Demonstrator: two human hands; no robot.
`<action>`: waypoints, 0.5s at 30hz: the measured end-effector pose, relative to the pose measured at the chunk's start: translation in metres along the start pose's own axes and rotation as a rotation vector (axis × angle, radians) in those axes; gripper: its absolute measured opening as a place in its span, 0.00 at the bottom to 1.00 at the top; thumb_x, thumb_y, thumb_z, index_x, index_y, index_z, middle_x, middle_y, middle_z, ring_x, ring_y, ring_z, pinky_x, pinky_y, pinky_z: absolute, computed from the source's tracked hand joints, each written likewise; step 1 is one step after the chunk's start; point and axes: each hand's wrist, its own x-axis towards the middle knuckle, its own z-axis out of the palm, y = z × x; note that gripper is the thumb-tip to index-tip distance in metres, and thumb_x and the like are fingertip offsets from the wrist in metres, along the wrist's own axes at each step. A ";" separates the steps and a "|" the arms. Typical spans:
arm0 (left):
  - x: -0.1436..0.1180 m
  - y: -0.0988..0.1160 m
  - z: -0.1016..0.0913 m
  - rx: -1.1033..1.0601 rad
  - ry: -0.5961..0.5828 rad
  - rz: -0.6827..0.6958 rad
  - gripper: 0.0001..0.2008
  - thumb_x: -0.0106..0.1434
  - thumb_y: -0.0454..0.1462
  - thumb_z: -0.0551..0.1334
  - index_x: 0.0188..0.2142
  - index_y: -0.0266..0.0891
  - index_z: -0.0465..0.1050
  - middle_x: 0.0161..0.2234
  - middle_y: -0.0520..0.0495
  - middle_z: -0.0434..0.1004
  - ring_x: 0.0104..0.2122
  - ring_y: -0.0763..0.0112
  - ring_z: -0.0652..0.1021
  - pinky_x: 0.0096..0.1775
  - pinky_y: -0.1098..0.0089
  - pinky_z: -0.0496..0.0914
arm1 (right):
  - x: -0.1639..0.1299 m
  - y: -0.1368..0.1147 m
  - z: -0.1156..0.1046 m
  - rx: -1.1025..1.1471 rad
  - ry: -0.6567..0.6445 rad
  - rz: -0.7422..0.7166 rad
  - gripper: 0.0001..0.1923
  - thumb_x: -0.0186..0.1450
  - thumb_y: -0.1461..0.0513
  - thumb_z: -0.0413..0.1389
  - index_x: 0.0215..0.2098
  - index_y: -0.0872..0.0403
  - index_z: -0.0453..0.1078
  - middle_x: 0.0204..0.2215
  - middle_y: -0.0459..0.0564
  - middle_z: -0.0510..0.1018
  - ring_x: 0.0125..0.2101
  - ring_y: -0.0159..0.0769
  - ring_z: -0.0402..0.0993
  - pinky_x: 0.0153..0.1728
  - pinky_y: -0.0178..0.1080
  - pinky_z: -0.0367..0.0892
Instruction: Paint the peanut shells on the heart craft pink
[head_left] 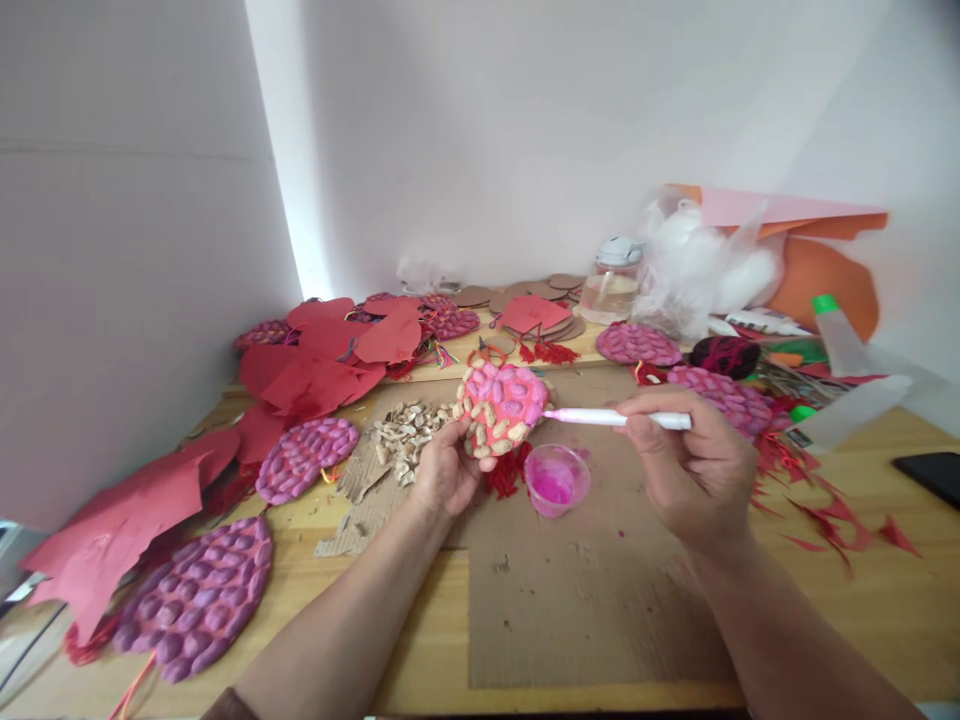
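My left hand (452,468) grips the lower left edge of a round red disc (504,408) covered with peanut shells. Part of its shells are painted pink-purple; those along the left and bottom are bare tan. Between the fingers of my right hand (694,465) is a white-handled paintbrush (592,416), its pink tip touching the disc's right side. Below the disc stands a small clear cup (557,482) of magenta paint. Red tassel strands (510,474) show beneath the disc, beside the cup.
Broken peanut shells (409,435) lie left on cardboard (585,620). Finished purple discs (199,600) and red paper pieces (322,370) cover the left side. A lidded jar (611,285), plastic bag (690,270), glue bottle (840,335), red scraps (832,520) and phone (934,475) are on the right.
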 end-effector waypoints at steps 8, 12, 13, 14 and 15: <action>0.000 0.000 0.001 0.012 -0.003 -0.005 0.04 0.63 0.30 0.61 0.38 0.33 0.74 0.24 0.47 0.77 0.16 0.72 0.73 0.13 0.76 0.68 | 0.000 0.001 0.001 0.017 0.002 -0.034 0.03 0.72 0.62 0.61 0.42 0.48 0.78 0.34 0.46 0.81 0.32 0.34 0.76 0.33 0.39 0.70; -0.001 0.000 0.001 0.025 -0.024 -0.001 0.04 0.65 0.30 0.60 0.38 0.33 0.74 0.24 0.47 0.77 0.17 0.72 0.74 0.13 0.76 0.68 | 0.000 0.001 0.001 0.007 0.022 -0.017 0.03 0.72 0.61 0.61 0.42 0.47 0.78 0.34 0.46 0.81 0.31 0.35 0.76 0.32 0.40 0.71; -0.001 -0.001 0.001 0.027 -0.024 0.001 0.04 0.65 0.30 0.60 0.38 0.33 0.73 0.23 0.47 0.76 0.17 0.72 0.74 0.13 0.76 0.68 | 0.000 0.001 0.001 0.005 0.022 -0.016 0.03 0.72 0.60 0.61 0.42 0.47 0.78 0.34 0.46 0.81 0.31 0.35 0.76 0.32 0.41 0.71; -0.001 0.000 0.001 0.028 -0.018 0.004 0.04 0.65 0.30 0.60 0.37 0.33 0.73 0.23 0.48 0.76 0.16 0.72 0.73 0.13 0.76 0.68 | 0.000 0.001 0.001 0.004 0.019 -0.016 0.03 0.72 0.60 0.61 0.42 0.47 0.78 0.35 0.47 0.81 0.31 0.36 0.76 0.33 0.41 0.72; -0.001 0.000 0.002 0.028 -0.011 0.006 0.04 0.64 0.30 0.60 0.37 0.33 0.73 0.22 0.48 0.75 0.16 0.72 0.73 0.13 0.76 0.68 | -0.001 0.001 0.001 0.004 0.014 -0.017 0.03 0.72 0.60 0.61 0.43 0.47 0.78 0.35 0.47 0.81 0.32 0.36 0.76 0.33 0.41 0.71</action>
